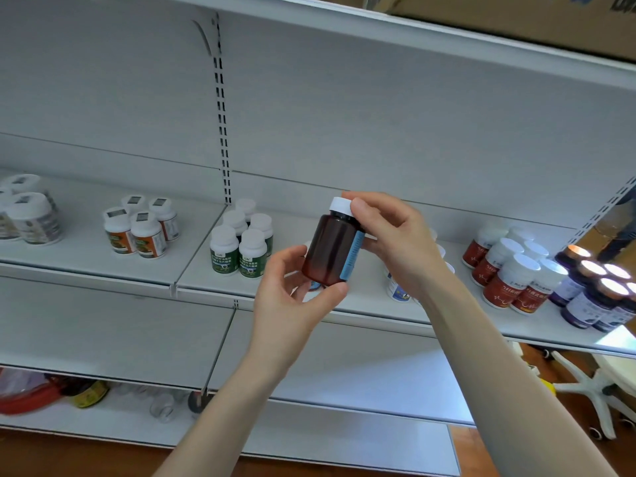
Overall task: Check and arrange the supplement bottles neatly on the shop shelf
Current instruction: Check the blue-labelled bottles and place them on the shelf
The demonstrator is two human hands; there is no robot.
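the person was in the checking step: the amber bottle [330, 249] was held up in front of the shelf [361, 301], off its surface. the left hand [292, 290] cupped its base with curled fingers, and the right hand [389, 235] pinched it near the white cap [340, 204]. next, it likely needed setting among the white bottles [399, 290] behind, label forward.

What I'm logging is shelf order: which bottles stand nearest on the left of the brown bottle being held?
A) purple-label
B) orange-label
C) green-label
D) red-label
C: the green-label bottles stand just left of the brown bottle, with the orange-label bottles farther left.
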